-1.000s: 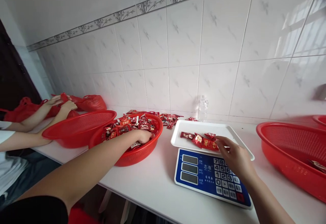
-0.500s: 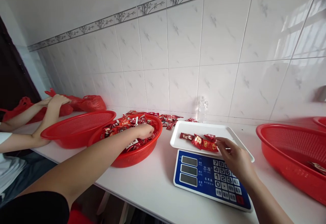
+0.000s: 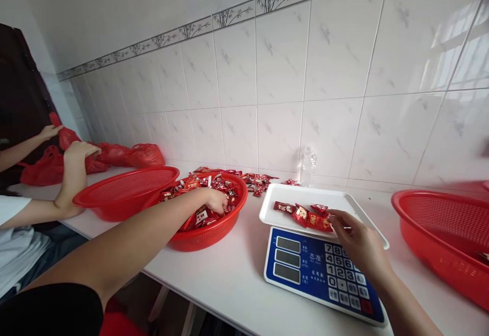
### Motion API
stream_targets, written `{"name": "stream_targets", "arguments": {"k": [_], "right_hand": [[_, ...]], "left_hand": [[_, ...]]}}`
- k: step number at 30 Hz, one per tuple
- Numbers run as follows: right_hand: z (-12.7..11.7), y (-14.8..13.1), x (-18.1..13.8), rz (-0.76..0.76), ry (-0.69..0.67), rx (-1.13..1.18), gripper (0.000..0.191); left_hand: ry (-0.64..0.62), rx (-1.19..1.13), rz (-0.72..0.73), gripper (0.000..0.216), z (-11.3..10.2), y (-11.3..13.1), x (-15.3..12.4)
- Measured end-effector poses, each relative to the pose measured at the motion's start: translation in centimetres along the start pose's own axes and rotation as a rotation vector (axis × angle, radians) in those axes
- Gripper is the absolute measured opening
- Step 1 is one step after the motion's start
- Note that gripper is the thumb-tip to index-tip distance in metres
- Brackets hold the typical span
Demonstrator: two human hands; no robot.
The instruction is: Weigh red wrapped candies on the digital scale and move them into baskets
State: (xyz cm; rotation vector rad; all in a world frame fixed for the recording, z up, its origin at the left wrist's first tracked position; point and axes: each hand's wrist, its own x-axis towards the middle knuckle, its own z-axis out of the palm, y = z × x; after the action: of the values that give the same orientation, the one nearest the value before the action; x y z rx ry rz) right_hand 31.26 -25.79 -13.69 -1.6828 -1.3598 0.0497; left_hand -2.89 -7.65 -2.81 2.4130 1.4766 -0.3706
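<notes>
My left hand [image 3: 216, 201] reaches into a red basket [image 3: 208, 239] heaped with small red wrapped snack packets [image 3: 202, 217]. Its fingers curl down among the wrappers, so what they grip is hidden. On the white weighing tray [image 3: 340, 198] of a blue digital scale [image 3: 309, 269] lie several red snack packets [image 3: 305, 215]. My right hand [image 3: 357, 234] hangs over the tray's front right, thumb and fingers pinched at the right end of a red snack packet [image 3: 323, 223].
Beside the wall lie loose packets [image 3: 263, 180] and a clear plastic bottle [image 3: 309, 165]. A red basket [image 3: 126, 185] stands at left, another [image 3: 431, 224] at right. A co-worker's arms [image 3: 72, 178] handle red plastic bags [image 3: 69, 137] at far left.
The view has shifted slightly. The co-worker's hands have moved apart, lifting a red bag. My left hand stays in the basket and my right hand stays at the tray packets.
</notes>
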Motion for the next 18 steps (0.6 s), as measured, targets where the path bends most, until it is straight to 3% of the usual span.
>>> {"name": "stream_targets", "arguments": {"k": [4, 11, 15, 18], "right_hand": [[0.0, 0.0, 0.0, 0.005, 0.004, -0.013, 0.037], [0.2, 0.1, 0.0, 0.002, 0.003, -0.007, 0.035], [0.2, 0.0, 0.0, 0.013, 0.007, -0.002, 0.034], [0.1, -0.1, 0.1, 0.007, 0.004, 0.019, 0.035]], "left_hand": [[0.112, -0.038, 0.021, 0.018, -0.3, -0.3, 0.0], [0.4, -0.18, 0.067, 0.026, -3.1, 0.0, -1.5], [0.561, -0.236, 0.144, 0.031, -3.4, 2.8, -1.7], [0.627, -0.222, 0.271, 0.031, -2.2, 6.1, -1.2]]}}
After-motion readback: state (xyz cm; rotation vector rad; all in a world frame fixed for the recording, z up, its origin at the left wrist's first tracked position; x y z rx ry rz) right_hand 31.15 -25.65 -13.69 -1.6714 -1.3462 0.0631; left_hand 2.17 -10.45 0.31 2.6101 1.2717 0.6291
